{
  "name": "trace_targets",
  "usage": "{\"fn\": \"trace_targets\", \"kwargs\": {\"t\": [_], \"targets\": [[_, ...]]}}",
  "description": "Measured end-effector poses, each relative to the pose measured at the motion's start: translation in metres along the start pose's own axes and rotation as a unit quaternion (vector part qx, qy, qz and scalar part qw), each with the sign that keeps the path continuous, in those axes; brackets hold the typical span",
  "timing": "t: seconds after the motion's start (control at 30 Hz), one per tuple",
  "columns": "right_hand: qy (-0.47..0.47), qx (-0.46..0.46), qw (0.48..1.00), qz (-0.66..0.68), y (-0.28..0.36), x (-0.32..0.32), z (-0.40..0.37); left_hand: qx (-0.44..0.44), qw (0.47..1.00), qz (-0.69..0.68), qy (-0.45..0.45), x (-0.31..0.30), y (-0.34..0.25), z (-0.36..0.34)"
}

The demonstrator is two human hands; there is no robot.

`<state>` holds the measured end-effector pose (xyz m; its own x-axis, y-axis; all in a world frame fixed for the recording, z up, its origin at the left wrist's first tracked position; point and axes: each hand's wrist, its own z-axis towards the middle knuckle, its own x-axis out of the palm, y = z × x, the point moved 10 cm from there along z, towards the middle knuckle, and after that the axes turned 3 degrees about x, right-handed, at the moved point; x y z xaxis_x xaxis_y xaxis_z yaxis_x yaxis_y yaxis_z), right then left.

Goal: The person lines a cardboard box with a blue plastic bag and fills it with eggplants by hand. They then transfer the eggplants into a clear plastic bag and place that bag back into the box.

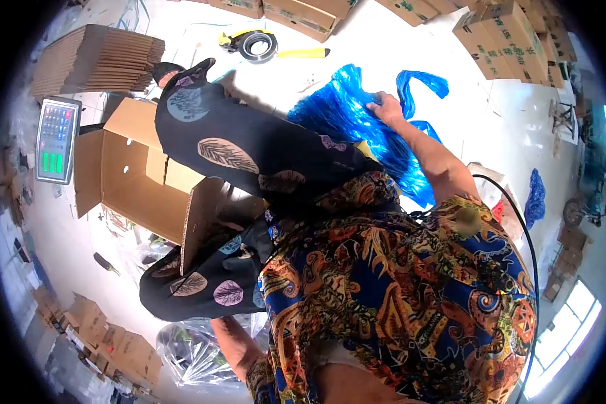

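- Black leaf-print fabric (249, 151) sits closest in and covers the left hand, so I can't tell the state of its grip.
- Clear plastic bag (192, 353) just beside the left forearm.
- Open cardboard box (131, 178) behind the fabric, flaps out.
- Right hand (387, 108) stretched forward, grip clamped on the blue plastic bag (343, 118), which is spread on the white surface (384, 40).
- Tape roll (258, 46) beyond the bag, stacked cartons (512, 40) farthest.

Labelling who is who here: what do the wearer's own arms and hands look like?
The right arm and left arm are bare below short sleeves of a shirt swirled in blue, orange and gold. The right hand wears no glove. A thin black cable curves past the right sleeve. The left hand is hidden.
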<state>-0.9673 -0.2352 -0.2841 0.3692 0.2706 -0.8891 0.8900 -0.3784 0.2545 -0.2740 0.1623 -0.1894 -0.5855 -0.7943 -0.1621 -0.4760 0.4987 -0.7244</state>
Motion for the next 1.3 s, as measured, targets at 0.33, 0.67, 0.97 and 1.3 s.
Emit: {"fn": "trace_targets", "kwargs": {"t": [0.33, 0.67, 0.97, 1.3], "targets": [[-0.073, 0.002, 0.997, 0.022, -0.013, -0.026, 0.038, 0.028, 1.000, 0.007, -0.005, -0.005, -0.028, -0.008], [0.049, 0.077, 0.996, 0.016, 0.015, 0.025, 0.032, 0.052, 0.999, -0.008, 0.012, 0.000, -0.040, -0.008], [-0.084, -0.031, 0.982, 0.165, -0.024, -0.029, 0.053, 0.076, 0.996, -0.020, 0.032, 0.004, -0.056, 0.001], [-0.072, 0.097, 0.786, 0.607, -0.033, -0.132, 0.065, 0.290, 0.957, 0.002, -0.015, -0.015, -0.215, 0.012]]}}
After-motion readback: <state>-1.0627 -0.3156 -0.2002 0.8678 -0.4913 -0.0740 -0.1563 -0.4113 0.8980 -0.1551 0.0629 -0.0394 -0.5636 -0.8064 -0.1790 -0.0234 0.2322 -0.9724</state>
